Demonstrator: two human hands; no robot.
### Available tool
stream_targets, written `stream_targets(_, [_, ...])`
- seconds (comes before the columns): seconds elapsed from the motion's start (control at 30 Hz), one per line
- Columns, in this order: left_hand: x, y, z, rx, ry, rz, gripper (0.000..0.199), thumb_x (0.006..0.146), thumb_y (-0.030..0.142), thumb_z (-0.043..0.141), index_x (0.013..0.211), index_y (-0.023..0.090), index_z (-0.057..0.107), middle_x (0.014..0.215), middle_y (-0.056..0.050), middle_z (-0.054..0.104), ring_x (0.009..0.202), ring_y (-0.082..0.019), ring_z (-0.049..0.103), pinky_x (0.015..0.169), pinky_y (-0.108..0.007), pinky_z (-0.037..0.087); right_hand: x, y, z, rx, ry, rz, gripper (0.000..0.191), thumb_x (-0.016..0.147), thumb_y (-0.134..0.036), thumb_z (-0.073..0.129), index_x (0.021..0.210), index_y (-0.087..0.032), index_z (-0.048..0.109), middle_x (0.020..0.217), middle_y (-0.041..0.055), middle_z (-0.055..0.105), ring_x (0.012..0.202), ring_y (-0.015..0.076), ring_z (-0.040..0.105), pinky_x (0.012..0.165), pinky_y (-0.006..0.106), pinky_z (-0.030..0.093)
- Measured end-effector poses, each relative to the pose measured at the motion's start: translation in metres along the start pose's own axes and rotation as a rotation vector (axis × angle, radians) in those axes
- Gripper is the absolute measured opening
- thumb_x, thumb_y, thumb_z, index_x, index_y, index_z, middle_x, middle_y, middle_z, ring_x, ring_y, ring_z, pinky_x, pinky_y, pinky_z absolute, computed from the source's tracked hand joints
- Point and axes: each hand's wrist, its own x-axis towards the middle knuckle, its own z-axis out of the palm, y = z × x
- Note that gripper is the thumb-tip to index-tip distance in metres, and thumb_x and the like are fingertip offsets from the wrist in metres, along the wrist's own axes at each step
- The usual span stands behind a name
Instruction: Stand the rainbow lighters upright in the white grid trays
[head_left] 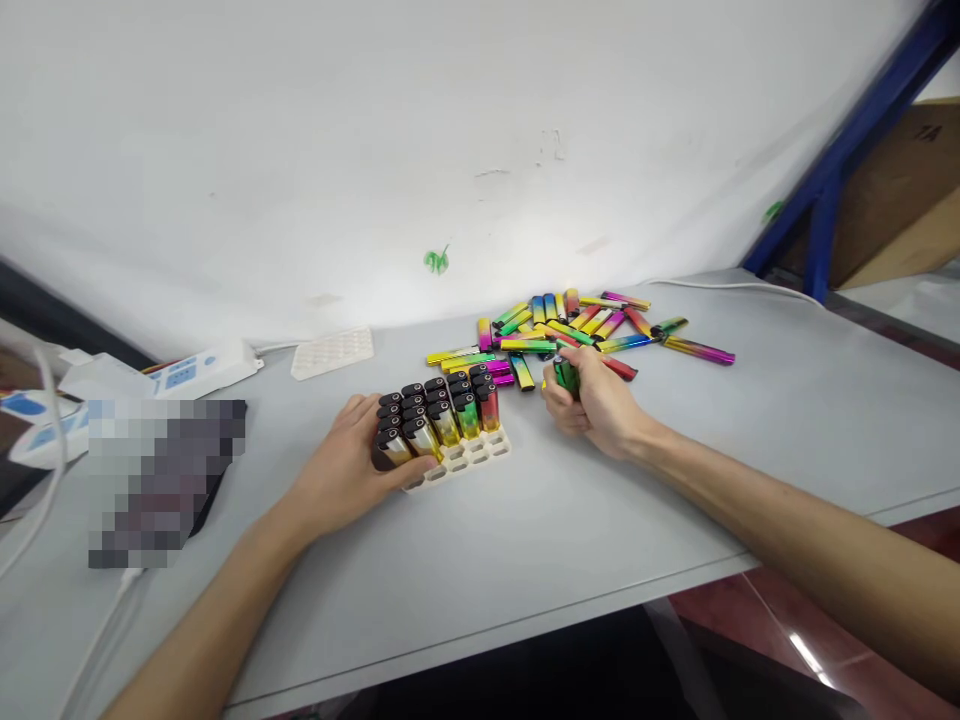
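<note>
Head view shows the right hand (600, 400) with its grip closed round a green lighter (568, 378), any others in the palm hidden, while at its nine o'clock the left hand (341, 470) has its grip wrapped round the left end of a white rack (466, 467) and its upright lighters (444, 424). The work looks partway along: several rows stand filled, yet sockets along the rack's six o'clock edge are bare. Loose lighters (529, 346) lie heaped on the surface (600, 540) at the right hand's twelve o'clock, seemingly more than those sockets could take.
</note>
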Motion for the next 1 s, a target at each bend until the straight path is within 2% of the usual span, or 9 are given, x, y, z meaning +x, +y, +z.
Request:
stream_targets(0.1, [0.0002, -0.0003, 0.0002, -0.009, 0.0, -0.003, 0.044, 0.08, 0.063, 0.064, 0.101, 0.024, 0.061, 0.095, -0.004, 0.06, 0.097, -0.028, 0.053, 0.082, -0.042, 0.048, -0.0003, -0.0004, 0.001, -0.013, 0.025, 0.02, 0.049, 0.096, -0.048, 0.03, 0.054, -0.023, 0.031, 0.049, -0.0063, 0.016, 0.046, 0.01, 0.007, 0.043, 0.026, 0.008])
stream_targets(0.3, [0.0009, -0.0017, 0.0009, -0.007, -0.002, 0.022, 0.045, 0.08, 0.063, 0.064, 0.102, 0.024, 0.061, 0.1, -0.005, 0.061, 0.1, -0.028, 0.052, 0.085, -0.043, 0.047, 0.0009, 0.0014, 0.0024, -0.03, 0.027, 0.039, 0.056, 0.091, -0.067, 0.037, 0.056, -0.024, 0.03, 0.049, -0.0075, 0.016, 0.045, 0.0093, 0.008, 0.044, 0.026, 0.007])
stream_targets(0.53, [0.0006, 0.0001, 0.0, 0.001, -0.004, 0.021, 0.043, 0.08, 0.063, 0.064, 0.097, 0.024, 0.059, 0.095, -0.004, 0.059, 0.097, -0.028, 0.052, 0.083, -0.042, 0.047, -0.0025, 0.002, 0.0029, -0.038, 0.017, 0.015, 0.049, 0.096, -0.048, 0.03, 0.055, -0.023, 0.033, 0.049, -0.0063, 0.018, 0.045, 0.0102, 0.008, 0.043, 0.026, 0.01])
stream_targets(0.63, [0.0008, 0.0, 0.0003, -0.008, 0.0, 0.025, 0.044, 0.08, 0.063, 0.065, 0.1, 0.024, 0.059, 0.098, -0.004, 0.06, 0.098, -0.028, 0.052, 0.085, -0.043, 0.047, -0.0025, 0.0028, 0.0025, -0.057, 0.033, 0.013, 0.047, 0.096, -0.049, 0.029, 0.056, -0.024, 0.032, 0.049, -0.0064, 0.018, 0.045, 0.0105, 0.008, 0.042, 0.026, 0.011])
stream_targets(0.73, [0.0012, -0.0005, 0.001, -0.016, 0.004, 0.035, 0.044, 0.08, 0.063, 0.065, 0.1, 0.024, 0.059, 0.098, -0.004, 0.06, 0.098, -0.028, 0.052, 0.085, -0.043, 0.047, -0.0011, 0.0055, 0.0019, -0.106, 0.034, 0.005, 0.049, 0.095, -0.058, 0.03, 0.06, -0.024, 0.034, 0.052, -0.0072, 0.018, 0.045, 0.0104, 0.011, 0.043, 0.026, 0.013])
stream_targets(0.8, [0.0013, -0.0009, 0.0014, -0.018, 0.007, 0.033, 0.044, 0.08, 0.063, 0.065, 0.098, 0.023, 0.059, 0.096, -0.005, 0.06, 0.097, -0.028, 0.052, 0.084, -0.044, 0.047, -0.0005, 0.007, 0.0017, -0.156, 0.025, -0.046, 0.051, 0.095, -0.064, 0.028, 0.066, -0.024, 0.042, 0.054, -0.0065, 0.023, 0.045, 0.011, 0.018, 0.043, 0.026, 0.018])
stream_targets(0.87, [0.0012, -0.0014, 0.0016, -0.02, 0.011, 0.032, 0.043, 0.08, 0.062, 0.065, 0.097, 0.023, 0.06, 0.096, -0.005, 0.06, 0.097, -0.028, 0.052, 0.084, -0.044, 0.047, -0.0013, 0.0064, 0.0021, -0.231, 0.021, -0.15, 0.051, 0.096, -0.062, 0.026, 0.075, -0.022, 0.05, 0.06, -0.0036, 0.036, 0.049, 0.0125, 0.032, 0.046, 0.027, 0.03])
stream_targets(0.93, [0.0011, -0.0019, 0.002, -0.021, 0.015, 0.038, 0.043, 0.08, 0.062, 0.065, 0.098, 0.023, 0.06, 0.097, -0.005, 0.061, 0.097, -0.028, 0.053, 0.085, -0.044, 0.048, -0.0043, 0.0031, 0.0032, -0.356, 0.016, -0.263, 0.047, 0.098, -0.055, 0.03, 0.079, -0.02, 0.055, 0.071, 0.0007, 0.051, 0.062, 0.0142, 0.047, 0.059, 0.028, 0.041])
stream_targets(1.0, [0.0012, -0.0024, 0.0024, -0.023, 0.022, 0.046, 0.044, 0.079, 0.061, 0.066, 0.1, 0.023, 0.06, 0.098, -0.005, 0.061, 0.098, -0.028, 0.054, 0.085, -0.045, 0.048, -0.0089, -0.0021, 0.0049, -0.502, 0.005, -0.352, 0.038, 0.097, -0.05, 0.044, 0.08, -0.019, 0.058, 0.08, 0.0024, 0.057, 0.073, 0.015, 0.053, 0.07, 0.029, 0.044])
